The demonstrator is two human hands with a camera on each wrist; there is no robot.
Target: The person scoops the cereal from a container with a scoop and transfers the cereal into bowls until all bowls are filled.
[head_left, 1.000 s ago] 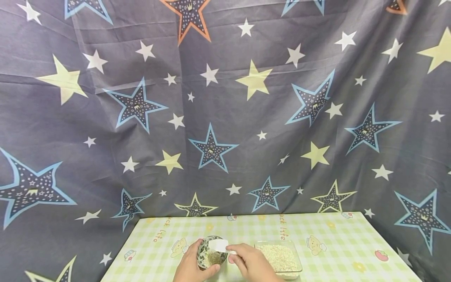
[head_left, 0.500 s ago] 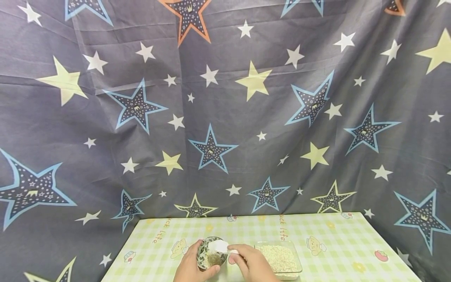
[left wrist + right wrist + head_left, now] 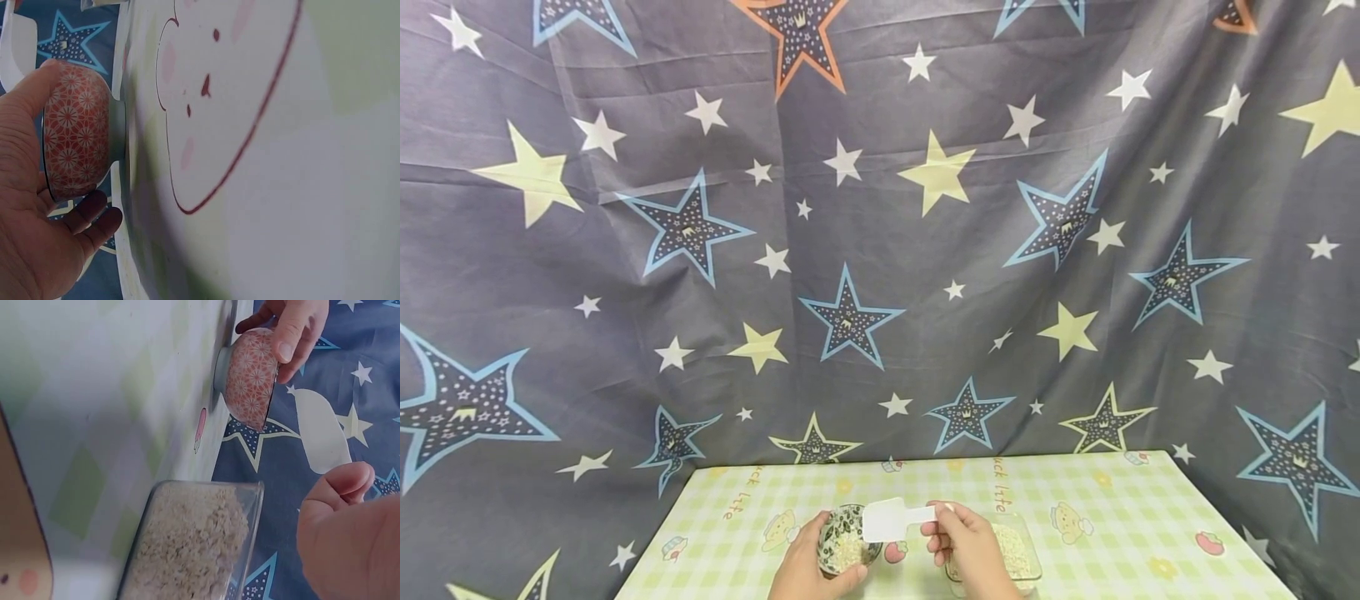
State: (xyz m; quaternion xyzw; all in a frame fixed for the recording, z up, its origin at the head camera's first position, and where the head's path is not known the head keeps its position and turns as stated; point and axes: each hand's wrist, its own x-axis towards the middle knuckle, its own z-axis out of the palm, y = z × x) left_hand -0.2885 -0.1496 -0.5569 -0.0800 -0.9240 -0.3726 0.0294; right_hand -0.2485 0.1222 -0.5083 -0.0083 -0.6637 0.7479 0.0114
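Pinched by the right hand [image 3: 967, 540], the scoop [image 3: 883, 521] has been withdrawn; flakes [image 3: 850, 552] seem delivered into the bowl [image 3: 77, 131] gripped by the left hand [image 3: 811, 560]

Star-printed grey backdrop [image 3: 880, 233] behind green-checked tablecloth [image 3: 1120, 525]

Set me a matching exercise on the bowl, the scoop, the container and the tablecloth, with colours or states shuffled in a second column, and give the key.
Column one
1. bowl
2. scoop
3. container
4. tablecloth

Column two
A. Printed with green and white checks
B. White, held in the right hand
C. Clear-walled, with pale flakes inside
D. Red-patterned outside, held by the left hand

Right pairs: 1-D, 2-B, 3-C, 4-A
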